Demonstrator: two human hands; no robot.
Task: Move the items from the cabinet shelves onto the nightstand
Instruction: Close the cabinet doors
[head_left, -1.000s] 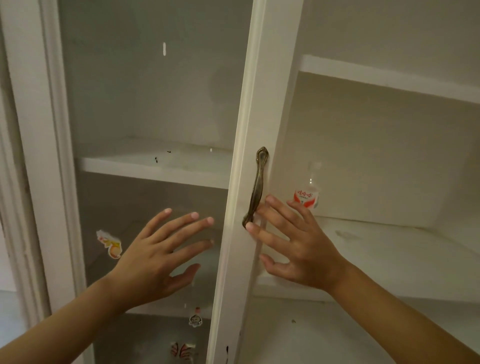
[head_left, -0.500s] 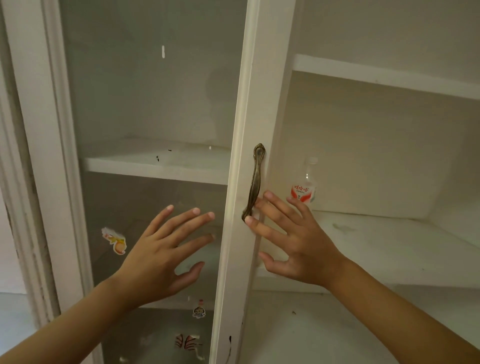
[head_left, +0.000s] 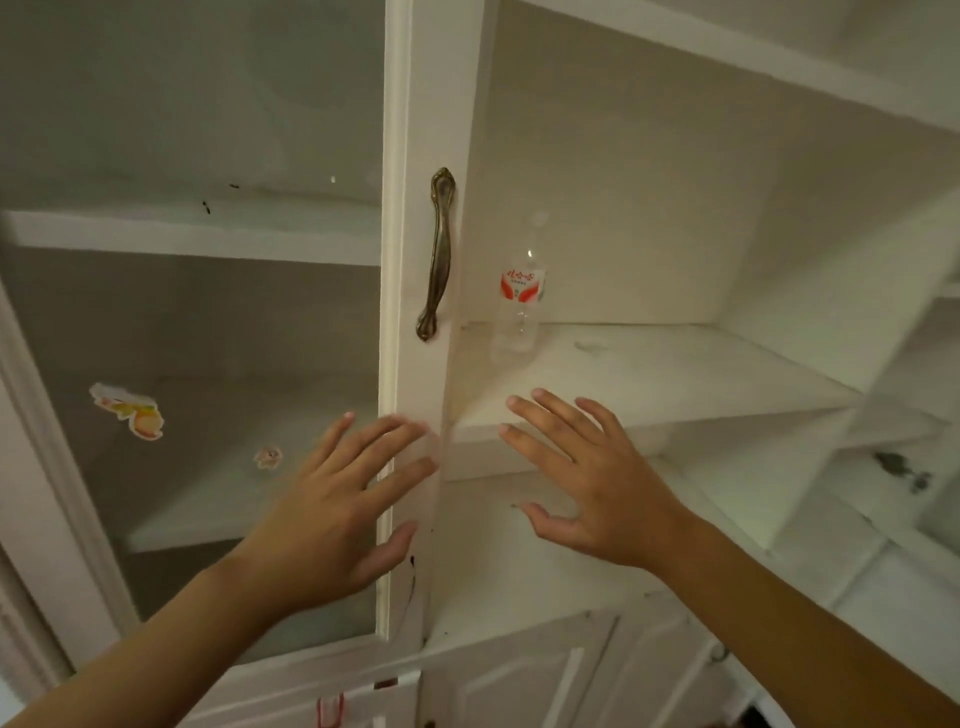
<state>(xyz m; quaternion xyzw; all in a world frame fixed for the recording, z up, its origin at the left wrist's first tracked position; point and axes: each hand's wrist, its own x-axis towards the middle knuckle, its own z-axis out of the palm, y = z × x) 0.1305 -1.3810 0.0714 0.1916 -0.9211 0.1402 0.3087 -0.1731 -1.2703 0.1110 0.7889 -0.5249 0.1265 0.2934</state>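
Though empty, both hands (head_left: 332, 514) splayed flat.

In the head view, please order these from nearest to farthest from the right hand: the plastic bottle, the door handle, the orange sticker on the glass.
From the right hand:
1. Plastic bottle, above the fingers, at the left back of the open shelf.
2. Door handle, up and left, on the door frame.
3. Orange sticker, far left, on the glass.
The first two are close in the image.
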